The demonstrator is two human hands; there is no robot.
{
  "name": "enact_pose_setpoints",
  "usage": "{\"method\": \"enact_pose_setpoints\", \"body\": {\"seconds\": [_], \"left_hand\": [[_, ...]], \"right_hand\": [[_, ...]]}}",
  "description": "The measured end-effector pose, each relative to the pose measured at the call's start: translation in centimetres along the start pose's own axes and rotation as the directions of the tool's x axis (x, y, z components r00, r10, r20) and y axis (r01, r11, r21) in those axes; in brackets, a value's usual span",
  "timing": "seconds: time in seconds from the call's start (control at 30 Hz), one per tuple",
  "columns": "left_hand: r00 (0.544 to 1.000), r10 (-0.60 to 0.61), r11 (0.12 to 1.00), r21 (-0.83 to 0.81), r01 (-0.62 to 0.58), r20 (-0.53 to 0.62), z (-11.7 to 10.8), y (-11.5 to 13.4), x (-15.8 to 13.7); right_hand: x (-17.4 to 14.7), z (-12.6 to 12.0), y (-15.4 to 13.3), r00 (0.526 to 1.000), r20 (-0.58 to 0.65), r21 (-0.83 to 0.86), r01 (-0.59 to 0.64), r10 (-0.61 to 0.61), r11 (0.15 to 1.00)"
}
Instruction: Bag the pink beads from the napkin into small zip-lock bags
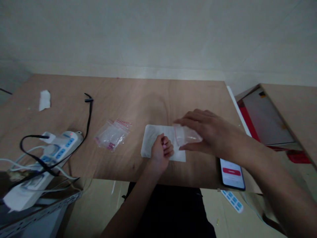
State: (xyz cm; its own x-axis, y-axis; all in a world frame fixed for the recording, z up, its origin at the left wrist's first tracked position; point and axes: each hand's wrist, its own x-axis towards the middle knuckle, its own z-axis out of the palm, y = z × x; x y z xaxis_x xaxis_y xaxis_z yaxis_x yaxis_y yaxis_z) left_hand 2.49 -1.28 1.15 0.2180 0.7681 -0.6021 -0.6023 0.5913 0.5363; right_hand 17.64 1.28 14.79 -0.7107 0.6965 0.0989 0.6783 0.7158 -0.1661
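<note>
My left hand [162,150] is curled closed above a white sheet [148,137] on the wooden table. Something small and pinkish shows between its fingers, too small to name. To its right, my right hand [201,130] grips a small clear zip bag [185,135] between thumb and fingers. The bag is tilted with its red-lined edge toward my left hand, over the right part of the sheet. Several more clear zip bags [114,134] lie in a pile to the left, with small dark pink bits in one of them.
A white power strip [63,147] with plugs and tangled cables sits at the left edge. A black cable [89,115] runs up the table near a white paper scrap [45,100]. A lit phone [232,174] lies at the front right. Another power strip [232,200] is below the table.
</note>
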Motion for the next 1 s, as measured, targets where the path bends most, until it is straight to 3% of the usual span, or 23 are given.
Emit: {"method": "enact_pose_setpoints", "body": {"seconds": [0.03, 0.07, 0.17, 0.2, 0.37, 0.43, 0.53, 0.63, 0.7, 0.73, 0.77, 0.8, 0.83, 0.87, 0.9, 1.0], "left_hand": [[0.995, 0.091, 0.989, 0.118, -0.087, -0.031, 0.0, 0.3, 0.1], [0.978, 0.204, 0.947, 0.263, -0.184, -0.051, -0.1, 0.6, 0.1], [0.880, 0.475, 0.674, 0.630, -0.386, 0.031, -0.3, 1.3, 0.3], [0.847, 0.525, 0.560, 0.712, -0.423, 0.090, -0.4, 1.5, 0.4], [0.727, 0.590, 0.033, 0.889, -0.457, 0.352, -1.8, 1.2, 1.7], [0.702, 0.577, -0.123, 0.895, -0.429, 0.417, -2.2, 0.8, 2.2], [0.681, 0.552, -0.290, 0.876, -0.385, 0.481, -2.0, 0.4, 2.5], [0.663, 0.525, -0.385, 0.843, -0.375, 0.534, -2.0, 0.8, 1.3], [0.601, 0.562, -0.425, 0.822, -0.380, 0.568, -3.3, 1.9, -0.6], [0.502, 0.642, -0.445, 0.815, -0.371, 0.579, -4.7, 2.7, -1.7], [0.374, 0.754, -0.442, 0.838, -0.320, 0.540, -6.5, 3.7, -3.0], [0.229, 0.854, -0.413, 0.877, -0.246, 0.466, -8.7, 4.7, -4.2], [0.123, 0.915, -0.364, 0.919, -0.152, 0.383, -11.2, 5.8, -5.2], [0.096, 0.944, -0.310, 0.949, -0.054, 0.314, -13.8, 6.8, -6.1], [0.108, 0.961, -0.257, 0.966, 0.029, 0.253, -16.2, 7.6, -6.7], [0.290, 0.945, -0.206, 0.963, 0.176, 0.149, -21.6, 9.0, -7.3]], "right_hand": [[-1.1, 0.7, 1.1, 0.984, -0.115, 0.069, -0.125, 0.132, 0.990], [-2.2, 1.8, 2.1, 0.931, -0.225, 0.117, -0.267, 0.288, 0.956], [-4.7, 6.3, 4.5, 0.689, -0.383, 0.197, -0.589, 0.615, 0.783], [-5.1, 8.0, 4.9, 0.648, -0.391, 0.223, -0.622, 0.654, 0.751], [-5.0, 13.7, 4.8, 0.601, -0.384, 0.204, -0.685, 0.701, 0.699], [-4.7, 14.8, 4.4, 0.606, -0.350, 0.155, -0.715, 0.715, 0.682], [-4.6, 15.7, 3.9, 0.628, -0.293, 0.067, -0.738, 0.721, 0.671], [-4.6, 16.2, 3.6, 0.623, -0.277, 0.040, -0.753, 0.732, 0.656], [-4.7, 16.4, 3.6, 0.614, -0.296, 0.053, -0.754, 0.732, 0.655], [-4.7, 16.4, 3.6, 0.611, -0.307, 0.062, -0.752, 0.730, 0.656], [-4.6, 16.4, 3.5, 0.610, -0.313, 0.074, -0.748, 0.728, 0.659], [-4.6, 16.4, 3.5, 0.610, -0.313, 0.091, -0.744, 0.728, 0.662], [-4.6, 16.3, 3.5, 0.609, -0.309, 0.111, -0.740, 0.731, 0.664], [-4.5, 16.2, 3.4, 0.608, -0.301, 0.133, -0.736, 0.735, 0.664], [-4.5, 16.1, 3.4, 0.608, -0.292, 0.154, -0.732, 0.738, 0.663], [-4.4, 15.9, 3.2, 0.606, -0.284, 0.186, -0.726, 0.743, 0.663]]}}
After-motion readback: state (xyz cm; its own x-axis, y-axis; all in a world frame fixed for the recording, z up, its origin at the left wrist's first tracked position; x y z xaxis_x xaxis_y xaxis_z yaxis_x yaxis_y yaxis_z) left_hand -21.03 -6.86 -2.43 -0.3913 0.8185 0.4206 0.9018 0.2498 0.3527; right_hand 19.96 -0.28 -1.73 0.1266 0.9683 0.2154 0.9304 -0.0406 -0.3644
